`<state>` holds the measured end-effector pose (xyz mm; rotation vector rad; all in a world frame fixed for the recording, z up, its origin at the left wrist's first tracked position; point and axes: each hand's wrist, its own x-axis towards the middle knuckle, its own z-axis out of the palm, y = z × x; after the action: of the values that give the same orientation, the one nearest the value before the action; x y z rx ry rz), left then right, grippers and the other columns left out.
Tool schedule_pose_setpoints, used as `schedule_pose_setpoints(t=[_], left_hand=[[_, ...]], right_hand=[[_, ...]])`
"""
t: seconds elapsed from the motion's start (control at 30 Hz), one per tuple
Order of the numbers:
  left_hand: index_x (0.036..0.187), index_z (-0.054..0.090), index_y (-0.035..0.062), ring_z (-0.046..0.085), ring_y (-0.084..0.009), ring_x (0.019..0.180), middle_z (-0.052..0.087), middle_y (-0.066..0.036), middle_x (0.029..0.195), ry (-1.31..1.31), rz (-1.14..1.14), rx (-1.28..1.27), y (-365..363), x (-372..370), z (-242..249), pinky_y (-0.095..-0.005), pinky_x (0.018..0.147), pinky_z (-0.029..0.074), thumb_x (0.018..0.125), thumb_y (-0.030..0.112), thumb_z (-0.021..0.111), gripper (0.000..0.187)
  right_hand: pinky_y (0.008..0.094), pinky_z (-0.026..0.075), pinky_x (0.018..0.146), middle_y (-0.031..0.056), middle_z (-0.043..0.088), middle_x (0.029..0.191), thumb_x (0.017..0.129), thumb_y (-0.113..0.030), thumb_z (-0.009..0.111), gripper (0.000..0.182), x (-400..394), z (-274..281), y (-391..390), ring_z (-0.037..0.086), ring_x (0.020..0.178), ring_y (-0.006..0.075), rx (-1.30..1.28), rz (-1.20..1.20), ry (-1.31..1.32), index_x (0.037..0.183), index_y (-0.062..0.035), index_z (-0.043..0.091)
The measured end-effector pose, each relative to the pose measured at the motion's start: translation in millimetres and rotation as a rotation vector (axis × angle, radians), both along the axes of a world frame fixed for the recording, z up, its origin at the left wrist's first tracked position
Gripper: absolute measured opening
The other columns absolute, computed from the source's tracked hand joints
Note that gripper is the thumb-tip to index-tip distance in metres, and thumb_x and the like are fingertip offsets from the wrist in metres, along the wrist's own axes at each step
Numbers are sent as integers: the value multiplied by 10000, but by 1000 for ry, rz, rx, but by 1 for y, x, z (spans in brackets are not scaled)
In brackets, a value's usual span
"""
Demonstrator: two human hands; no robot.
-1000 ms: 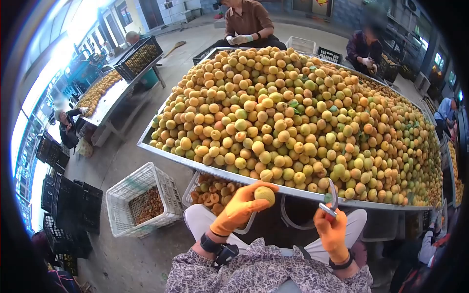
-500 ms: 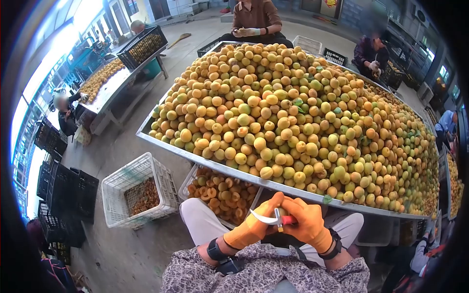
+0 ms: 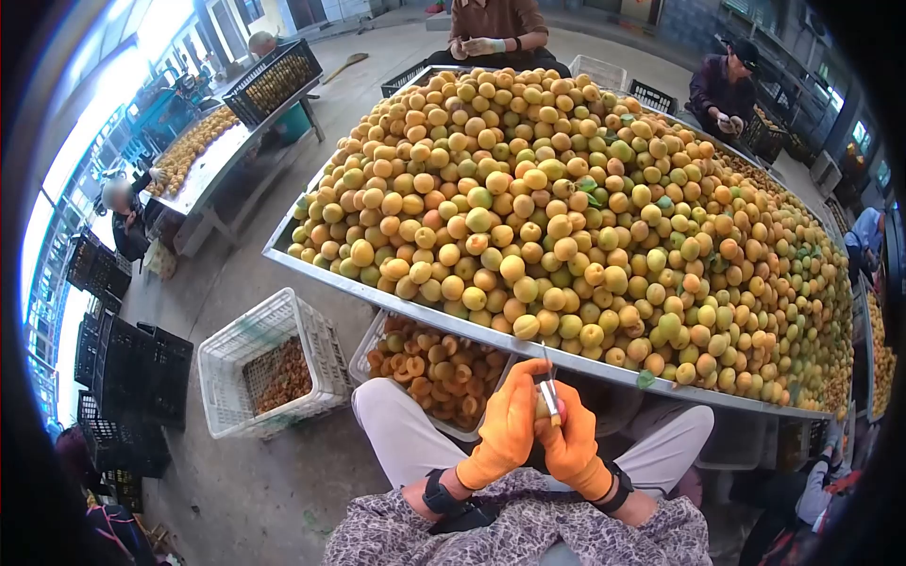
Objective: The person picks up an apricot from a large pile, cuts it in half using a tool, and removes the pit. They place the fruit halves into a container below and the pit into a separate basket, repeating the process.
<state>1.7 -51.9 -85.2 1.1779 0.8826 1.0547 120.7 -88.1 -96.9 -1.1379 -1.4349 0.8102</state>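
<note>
Both my hands wear orange gloves and meet above my lap, near the table's front edge. My left hand (image 3: 505, 429) is closed round an apricot (image 3: 542, 408), of which only a small yellow-green part shows. My right hand (image 3: 574, 445) grips a small knife (image 3: 549, 394) with a metal blade; its red handle is mostly hidden by the fingers. The blade points up and away from me, close against the fruit. Beyond my hands a large heap of apricots (image 3: 528, 217) covers the metal-rimmed table (image 3: 425, 328).
Below the table edge at left, a crate (image 3: 360, 354) holds halved apricots (image 3: 434, 373). A white crate (image 3: 326, 354) with brown pits (image 3: 278, 377) stands on the floor. Black crates (image 3: 142, 377) are stacked further left. Other people sit around the tables.
The knife has turned from pointing left to pointing up and away. My hands have drawn closer together around the fruit, and the view has shifted slightly.
</note>
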Motion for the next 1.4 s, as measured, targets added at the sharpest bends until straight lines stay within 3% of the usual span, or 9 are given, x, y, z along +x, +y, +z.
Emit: schedule_pose_setpoints(t=[0.17,0.3,0.4,0.43,0.47,0.6,0.77,1.17,1.4], left_hand=[[1274,474,-59,565,-125,679,617,-124,922,204,126,464,0,-7,-21,-259,615,478,1025,187,378,363],[1275,465,-33,570,-117,717,647,-104,961,122,43,266,6,-16,-34,-255,598,473,1006,175,444,340],[1113,522,58,544,-93,692,600,-16,899,-378,66,-297,8,-26,-39,-234,582,424,992,399,466,367],[1062,525,95,523,-114,654,573,-32,817,-154,50,-212,8,-34,-28,-246,555,397,992,506,401,435],[1047,527,98,498,-130,614,558,-47,770,-360,0,-320,8,-41,-34,-249,532,376,987,529,397,454],[956,553,101,403,-164,505,508,-83,641,-631,0,-562,1,-68,-46,-271,477,319,967,607,372,537],[893,570,109,360,-145,457,502,-89,581,-707,26,-690,-6,-90,-53,-265,428,271,962,638,347,578],[718,585,50,485,-135,483,529,-34,609,-481,178,-601,-19,-71,-58,-245,431,363,965,549,476,567],[790,621,87,420,-84,495,511,32,644,-483,331,-947,-20,-47,-59,-225,443,290,971,483,513,449]], right_hand=[[266,442,643,28,578,777,938,-296,613,374,-6,-19,-2,514,694,125,-234,4,224,1134,16,549],[236,350,471,3,526,711,967,-288,562,294,-12,-9,7,437,510,85,-453,43,591,1095,-23,573],[215,267,357,21,504,645,999,-384,472,385,-6,1,13,309,352,62,-627,274,1019,1130,-29,545],[214,274,361,25,503,643,1004,-407,454,420,-4,1,12,298,352,66,-620,326,1087,1151,-22,529],[210,274,363,51,538,689,983,-449,484,478,-2,1,12,312,364,59,-632,347,1125,1194,-20,503],[196,275,381,97,590,771,902,-519,594,622,-10,10,11,330,392,43,-450,270,833,1229,-4,471],[212,423,621,-26,556,775,817,-114,744,521,-40,0,55,460,669,49,-303,80,135,1289,-40,535],[199,360,493,-50,474,597,714,-86,832,458,-40,-2,7,400,546,16,-413,223,23,1122,-17,636],[265,534,669,101,707,842,725,-50,784,372,-29,-37,3,657,729,106,-396,205,21,1077,-13,670]])
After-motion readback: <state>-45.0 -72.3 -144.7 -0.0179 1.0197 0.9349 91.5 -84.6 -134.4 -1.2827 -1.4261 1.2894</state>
